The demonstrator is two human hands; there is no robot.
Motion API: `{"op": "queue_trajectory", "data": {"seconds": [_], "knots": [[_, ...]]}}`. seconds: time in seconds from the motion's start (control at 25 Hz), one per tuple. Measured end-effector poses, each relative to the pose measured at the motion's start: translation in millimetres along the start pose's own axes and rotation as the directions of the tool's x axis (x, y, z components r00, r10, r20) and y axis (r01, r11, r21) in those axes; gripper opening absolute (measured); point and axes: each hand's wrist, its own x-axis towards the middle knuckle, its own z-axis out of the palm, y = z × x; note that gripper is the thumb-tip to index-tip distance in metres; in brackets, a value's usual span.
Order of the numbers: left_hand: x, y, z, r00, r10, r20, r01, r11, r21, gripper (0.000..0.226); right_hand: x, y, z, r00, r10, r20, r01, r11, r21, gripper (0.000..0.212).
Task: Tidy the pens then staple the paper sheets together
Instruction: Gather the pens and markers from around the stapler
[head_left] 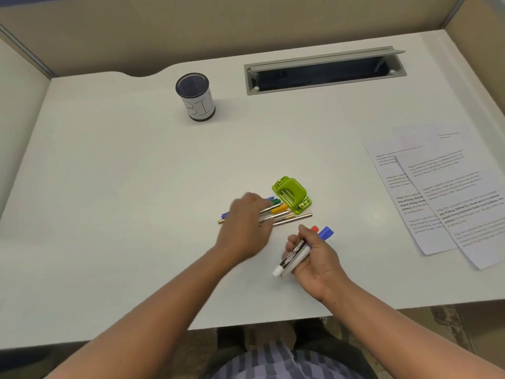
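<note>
Several thin pens (284, 214) with blue, green and yellow caps lie side by side on the white desk (123, 201). My left hand (244, 225) rests over their left part, blurred, fingers curled on them. My right hand (314, 255) holds two white markers (296, 253), one with a red cap and one with a blue cap. A green stapler (292, 194) sits just behind the pens. Printed paper sheets (448, 192) lie spread and overlapping at the right. A black mesh pen cup (195, 97) with a white label stands at the back.
A grey cable hatch (325, 69) stands open in the desk at the back right. Beige partition walls (191, 26) close in the desk on three sides. The desk's front edge runs just below my forearms.
</note>
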Motion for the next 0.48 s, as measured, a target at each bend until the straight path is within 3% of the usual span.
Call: {"op": "queue_trajectory", "data": {"seconds": [0.08, 0.16, 0.28, 0.48], "knots": [[18.8, -20.5, -5.7, 0.991, -0.119, 0.053, 0.103, 0.963, 0.248, 0.044, 0.6, -2.4, -3.8, 0.997, -0.022, -0.07, 0.02, 0.999, -0.03, 0.026], [32.5, -36.6, -10.8, 0.965, -0.233, 0.117, 0.175, 0.912, 0.372, 0.039, 0.9, -4.5, -6.7, 0.995, -0.036, -0.098, 0.031, 0.998, -0.053, 0.027], [39.9, -52.4, -15.0, 0.933, -0.287, 0.217, 0.187, 0.901, 0.391, 0.025, 1.4, -6.7, -9.2, 0.993, -0.042, -0.11, 0.037, 0.998, -0.056, 0.026], [49.4, -56.8, -21.4, 0.94, -0.219, 0.262, 0.128, 0.937, 0.324, 0.022, 1.4, -1.9, -11.5, 0.992, -0.041, -0.115, 0.033, 0.997, -0.074, 0.024]]}}
